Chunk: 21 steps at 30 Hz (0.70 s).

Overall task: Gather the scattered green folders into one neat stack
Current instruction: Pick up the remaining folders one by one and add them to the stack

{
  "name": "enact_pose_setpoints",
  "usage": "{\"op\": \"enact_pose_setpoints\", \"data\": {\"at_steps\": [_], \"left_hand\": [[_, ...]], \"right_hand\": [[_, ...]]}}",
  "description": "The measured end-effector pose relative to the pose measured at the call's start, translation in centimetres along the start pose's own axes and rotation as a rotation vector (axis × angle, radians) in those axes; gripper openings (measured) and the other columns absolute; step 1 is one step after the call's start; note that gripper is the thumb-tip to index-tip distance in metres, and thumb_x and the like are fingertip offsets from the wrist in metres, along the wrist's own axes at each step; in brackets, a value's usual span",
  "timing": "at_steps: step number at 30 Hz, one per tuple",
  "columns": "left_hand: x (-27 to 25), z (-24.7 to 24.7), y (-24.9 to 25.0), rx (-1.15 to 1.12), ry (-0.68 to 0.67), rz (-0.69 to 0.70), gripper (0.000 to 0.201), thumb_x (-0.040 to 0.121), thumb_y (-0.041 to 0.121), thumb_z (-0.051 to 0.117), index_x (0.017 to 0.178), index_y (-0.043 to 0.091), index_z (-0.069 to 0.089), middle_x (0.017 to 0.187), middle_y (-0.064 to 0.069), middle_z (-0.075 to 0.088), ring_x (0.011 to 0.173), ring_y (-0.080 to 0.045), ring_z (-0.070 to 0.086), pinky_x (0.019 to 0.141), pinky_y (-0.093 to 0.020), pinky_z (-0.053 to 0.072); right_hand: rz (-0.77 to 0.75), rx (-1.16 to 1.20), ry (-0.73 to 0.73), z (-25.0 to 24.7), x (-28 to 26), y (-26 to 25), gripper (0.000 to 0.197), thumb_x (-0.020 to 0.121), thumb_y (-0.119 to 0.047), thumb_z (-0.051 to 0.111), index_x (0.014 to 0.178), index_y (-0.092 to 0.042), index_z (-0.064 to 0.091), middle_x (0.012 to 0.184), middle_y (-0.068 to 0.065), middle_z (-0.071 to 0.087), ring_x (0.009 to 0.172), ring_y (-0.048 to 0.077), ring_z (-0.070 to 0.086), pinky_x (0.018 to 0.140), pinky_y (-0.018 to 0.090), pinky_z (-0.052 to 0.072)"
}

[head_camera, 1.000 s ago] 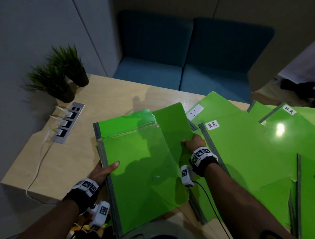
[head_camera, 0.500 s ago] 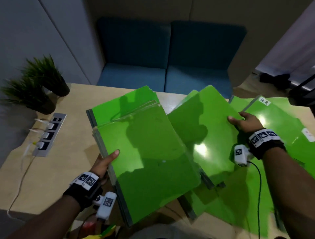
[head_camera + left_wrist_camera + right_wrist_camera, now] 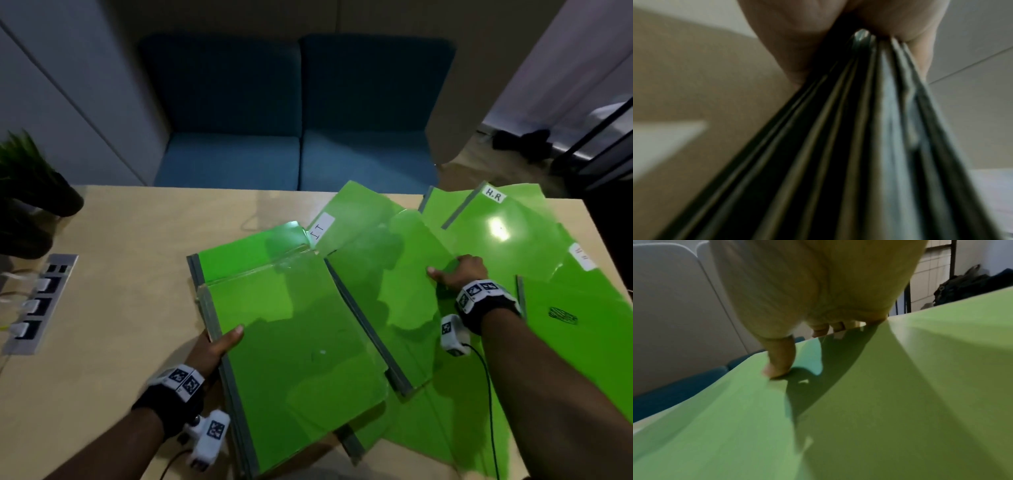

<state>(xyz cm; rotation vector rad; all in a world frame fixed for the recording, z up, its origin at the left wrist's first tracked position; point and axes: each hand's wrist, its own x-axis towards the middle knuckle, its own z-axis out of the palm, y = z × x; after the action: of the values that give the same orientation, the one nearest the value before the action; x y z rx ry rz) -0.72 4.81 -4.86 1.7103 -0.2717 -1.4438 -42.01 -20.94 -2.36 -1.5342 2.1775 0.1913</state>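
The left hand [image 3: 214, 346] is clamping the stack [image 3: 291, 329] by its spine at the table's [image 3: 120, 291] near left; the right hand [image 3: 459, 272] is pinching a folder [image 3: 394, 291] just right of it, other folders [image 3: 513, 233] lying scattered farther right.

Held stack [image 3: 294, 342] left on table [image 3: 120, 274], loose folders [image 3: 513, 240] right, sofa [image 3: 294, 137] behind

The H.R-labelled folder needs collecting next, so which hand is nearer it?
Right. The right hand grips a folder just below the H.R folder; the left hand holds the stack far across.
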Motion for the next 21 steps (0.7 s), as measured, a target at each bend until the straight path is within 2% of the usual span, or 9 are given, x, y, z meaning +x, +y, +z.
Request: {"op": "enact_pose_setpoints", "data": {"at_steps": [1, 3, 5, 9, 11, 13, 16, 19, 21], "left_hand": [[0.3, -0.2, -0.1, -0.007, -0.021, -0.028, 0.055, 0.077, 0.037, 0.078, 0.123, 0.017, 0.055, 0.119, 0.0, 0.059, 0.115, -0.018, 0.051, 0.107, -0.046, 0.032], [1.0, -0.6, -0.3, 0.043, -0.039, -0.064, 0.071, 0.066, 0.043, 0.084, 0.126, 0.015, 0.057, 0.122, -0.001, 0.063, 0.117, -0.022, 0.057, 0.108, -0.047, 0.034], [3.7, -2.8, -2.6, 0.07, -0.003, -0.057, 0.086, 0.057, 0.052, 0.088, 0.13, 0.022, 0.056, 0.127, -0.004, 0.065, 0.117, -0.03, 0.06, 0.105, -0.056, 0.039], [6.3, -4.5, -5.3, 0.139, -0.005, -0.088, 0.082, 0.06, 0.057, 0.085, 0.131, 0.03, 0.054, 0.128, -0.004, 0.064, 0.116, -0.031, 0.062, 0.1, -0.057, 0.044], [6.7, -4.8, -5.9, 0.192, -0.01, -0.055, 0.081, 0.061, 0.059, 0.083, 0.132, 0.034, 0.053, 0.129, -0.002, 0.063, 0.119, -0.03, 0.06, 0.1, -0.057, 0.043], [5.4, -4.0, -4.8, 0.248, 0.002, -0.04, 0.089, 0.059, 0.066, 0.081, 0.136, 0.036, 0.047, 0.138, 0.0, 0.057, 0.126, -0.028, 0.054, 0.104, -0.056, 0.04], [2.3, -2.1, -1.7, 0.273, 0.051, -0.071, 0.107, 0.061, 0.067, 0.078, 0.148, 0.025, 0.033, 0.149, -0.005, 0.042, 0.135, -0.029, 0.042, 0.111, -0.053, 0.031], [1.5, -1.6, -0.8, 0.314, 0.084, -0.103, 0.131, 0.044, 0.078, 0.077, 0.15, 0.019, 0.028, 0.152, -0.01, 0.038, 0.135, -0.031, 0.042, 0.111, -0.052, 0.032], [1.8, -1.9, -1.2, 0.341, 0.103, -0.093, 0.14, 0.035, 0.084, 0.074, 0.15, 0.019, 0.028, 0.151, -0.01, 0.04, 0.133, -0.031, 0.044, 0.11, -0.052, 0.035]], "right_hand": [[0.014, -0.047, 0.012, 0.4, 0.0, -0.2, 0.093, 0.075, -0.061, 0.07, 0.136, 0.003, 0.041, 0.137, 0.024, 0.042, 0.126, 0.041, 0.043, 0.105, 0.045, 0.041], [0.035, -0.062, 0.028, 0.9, 0.2, -0.5, 0.097, 0.073, -0.064, 0.069, 0.137, 0.003, 0.037, 0.137, 0.024, 0.042, 0.127, 0.041, 0.041, 0.105, 0.046, 0.039], [0.056, 0.004, 0.001, 1.1, 0.6, -0.7, 0.096, 0.071, -0.061, 0.073, 0.136, -0.001, 0.035, 0.138, 0.022, 0.045, 0.126, 0.041, 0.045, 0.104, 0.05, 0.04], [0.007, 0.122, 0.017, -0.1, 0.0, -1.1, 0.084, 0.08, -0.054, 0.068, 0.142, -0.008, 0.036, 0.139, 0.019, 0.051, 0.122, 0.041, 0.052, 0.101, 0.051, 0.045], [-0.054, 0.148, 0.075, -1.8, -0.9, -1.4, 0.07, 0.087, -0.049, 0.061, 0.141, -0.008, 0.042, 0.137, 0.019, 0.054, 0.121, 0.04, 0.053, 0.102, 0.049, 0.044], [-0.121, 0.131, 0.124, -3.8, -2.2, -1.9, 0.062, 0.09, -0.048, 0.057, 0.138, -0.01, 0.048, 0.133, 0.018, 0.058, 0.12, 0.039, 0.055, 0.102, 0.047, 0.044], [-0.213, 0.117, 0.266, -7.6, -4.3, -3.3, 0.056, 0.091, -0.049, 0.055, 0.135, -0.013, 0.051, 0.127, 0.017, 0.062, 0.116, 0.038, 0.057, 0.097, 0.045, 0.043], [-0.289, 0.271, 0.472, -11.4, -5.5, -4.5, 0.054, 0.088, -0.049, 0.054, 0.123, -0.008, 0.058, 0.113, 0.025, 0.064, 0.104, 0.043, 0.059, 0.088, 0.045, 0.045], [-0.329, 0.394, 0.492, -11.9, -5.6, -5.2, 0.05, 0.086, -0.046, 0.054, 0.116, -0.006, 0.061, 0.102, 0.026, 0.066, 0.094, 0.04, 0.062, 0.082, 0.042, 0.046]]}}
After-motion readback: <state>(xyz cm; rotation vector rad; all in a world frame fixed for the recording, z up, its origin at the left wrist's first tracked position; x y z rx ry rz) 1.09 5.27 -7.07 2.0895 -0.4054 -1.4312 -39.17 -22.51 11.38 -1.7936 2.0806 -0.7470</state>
